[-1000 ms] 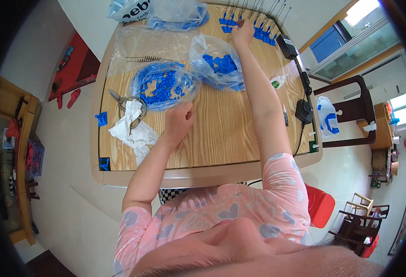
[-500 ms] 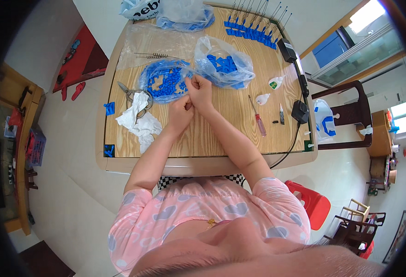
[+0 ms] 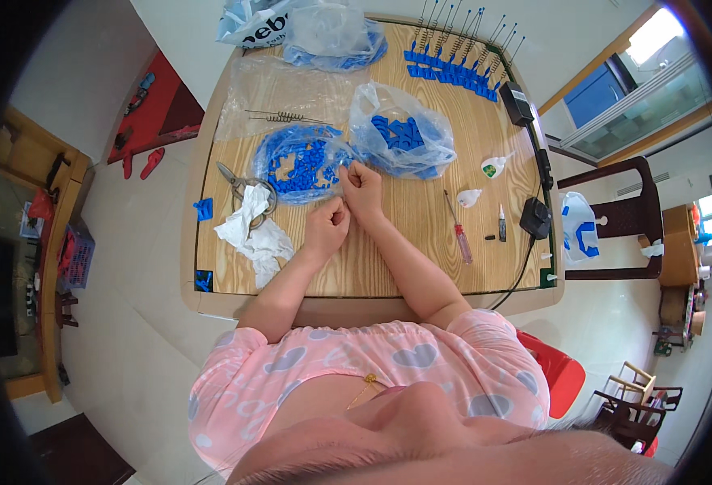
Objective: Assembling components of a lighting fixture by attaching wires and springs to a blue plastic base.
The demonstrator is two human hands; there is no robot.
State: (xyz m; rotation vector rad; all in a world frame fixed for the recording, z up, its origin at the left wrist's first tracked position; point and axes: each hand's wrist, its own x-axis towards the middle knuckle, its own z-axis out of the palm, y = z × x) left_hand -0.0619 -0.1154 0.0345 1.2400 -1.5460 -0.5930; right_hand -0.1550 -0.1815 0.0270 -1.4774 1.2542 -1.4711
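My two hands are side by side over the wooden table, near its middle. My left hand (image 3: 327, 228) is closed in a fist, and whatever is inside it does not show. Just beyond it, my right hand (image 3: 362, 190) is closed in a pinch at the edge of a see-through plastic bag (image 3: 311, 196). What its fingertips hold is too small to make out. Many small blue pieces (image 3: 314, 168) lie on that spread bag. Behind my right hand stands a second plastic bag (image 3: 435, 145) with larger blue pieces (image 3: 400, 133) in it.
Scissors (image 3: 237, 184) and crumpled white tissue (image 3: 263, 249) lie left. Springy wire rods (image 3: 287, 117) rest behind the bag. Blue-based spring rods (image 3: 453, 69) stand at the far right. A screwdriver (image 3: 459, 234), small white bottles (image 3: 469, 197), a tube (image 3: 501, 224) and a black adapter (image 3: 535, 217) lie right.
The whole view has shifted, so the table sits lower and slightly right. My left hand has drawn a little toward me, while my right hand stays by the bag's edge.
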